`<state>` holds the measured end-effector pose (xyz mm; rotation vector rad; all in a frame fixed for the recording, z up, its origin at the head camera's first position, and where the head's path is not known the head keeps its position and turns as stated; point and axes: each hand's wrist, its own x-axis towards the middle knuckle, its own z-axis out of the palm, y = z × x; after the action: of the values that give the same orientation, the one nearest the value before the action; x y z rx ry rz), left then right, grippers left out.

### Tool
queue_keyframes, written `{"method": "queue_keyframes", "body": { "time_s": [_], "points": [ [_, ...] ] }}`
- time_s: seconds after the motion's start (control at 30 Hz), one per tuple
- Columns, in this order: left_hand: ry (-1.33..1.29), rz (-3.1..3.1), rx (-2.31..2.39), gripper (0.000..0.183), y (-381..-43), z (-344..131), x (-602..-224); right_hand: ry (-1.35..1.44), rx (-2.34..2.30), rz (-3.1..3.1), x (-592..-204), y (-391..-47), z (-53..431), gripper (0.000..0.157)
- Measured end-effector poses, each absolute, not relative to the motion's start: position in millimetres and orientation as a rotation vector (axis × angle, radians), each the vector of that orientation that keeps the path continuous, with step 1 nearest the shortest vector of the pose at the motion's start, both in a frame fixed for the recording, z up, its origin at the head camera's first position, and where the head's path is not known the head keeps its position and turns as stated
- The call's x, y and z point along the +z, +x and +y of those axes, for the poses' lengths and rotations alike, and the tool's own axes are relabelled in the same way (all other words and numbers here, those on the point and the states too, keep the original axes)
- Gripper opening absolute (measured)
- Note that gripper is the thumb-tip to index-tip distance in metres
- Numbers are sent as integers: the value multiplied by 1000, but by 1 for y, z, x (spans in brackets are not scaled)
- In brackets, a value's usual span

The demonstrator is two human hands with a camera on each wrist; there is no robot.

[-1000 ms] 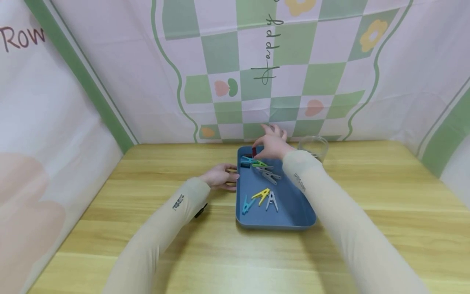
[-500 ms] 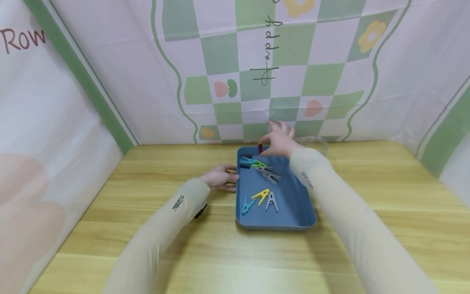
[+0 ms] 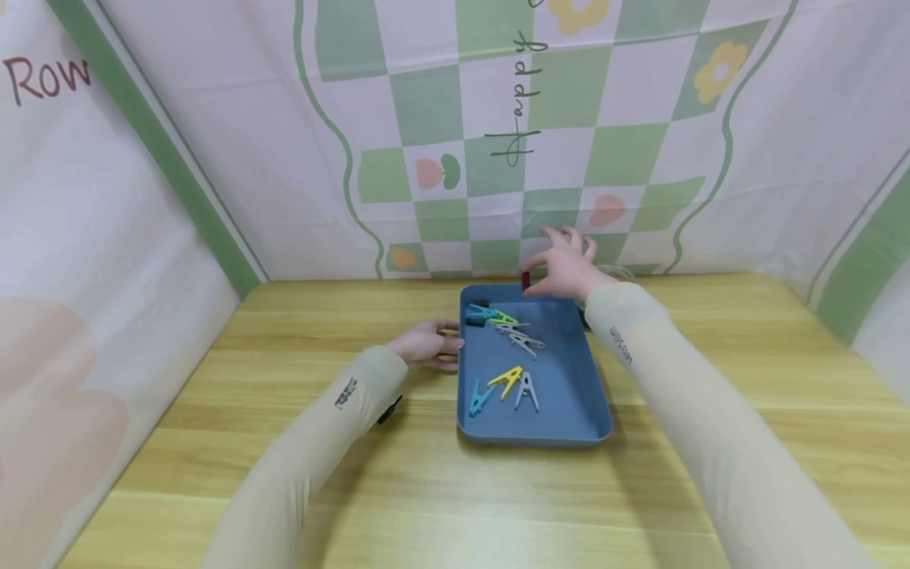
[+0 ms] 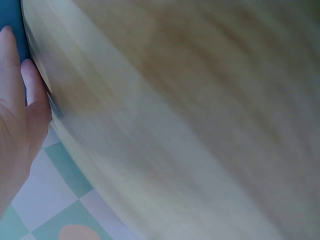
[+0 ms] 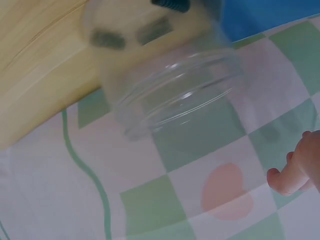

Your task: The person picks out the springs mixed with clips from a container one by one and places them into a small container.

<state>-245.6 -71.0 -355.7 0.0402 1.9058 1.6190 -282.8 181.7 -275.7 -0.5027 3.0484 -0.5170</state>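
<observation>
A blue tray [image 3: 562, 395] lies on the wooden table. In it are several clothespins: a yellow one [image 3: 506, 379], a blue one [image 3: 479, 399], grey ones [image 3: 526, 389] and a green one [image 3: 503, 318]. Two small black pieces [image 3: 475, 322] lie by the tray's far left corner. My left hand [image 3: 426, 344] rests against the tray's left wall with fingers relaxed, touching the blue side [image 4: 22, 42] in the left wrist view. Above the tray's far edge, my right hand [image 3: 569, 269] pinches a small dark red block [image 3: 526, 281] between thumb and index finger, other fingers spread.
A clear jar [image 5: 175, 95] with several dark pieces inside stands right of the tray's far end; my right hand and sleeve mostly hide it in the head view. A checked cloth [image 3: 490, 205] hangs directly behind the table [image 3: 320, 308].
My right hand has moved right and slightly up with the dark red block, from over the tray's far left part toward the jar. My left hand and the tray have stayed put.
</observation>
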Motion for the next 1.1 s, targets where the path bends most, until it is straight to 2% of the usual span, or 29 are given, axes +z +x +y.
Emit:
{"method": "queue_keyframes", "body": {
  "time_s": [1.1],
  "points": [
    [29,1919,1610,53,-248,-73,-356,-406,-525,3069,-263,-284,251,42]
  ]
}}
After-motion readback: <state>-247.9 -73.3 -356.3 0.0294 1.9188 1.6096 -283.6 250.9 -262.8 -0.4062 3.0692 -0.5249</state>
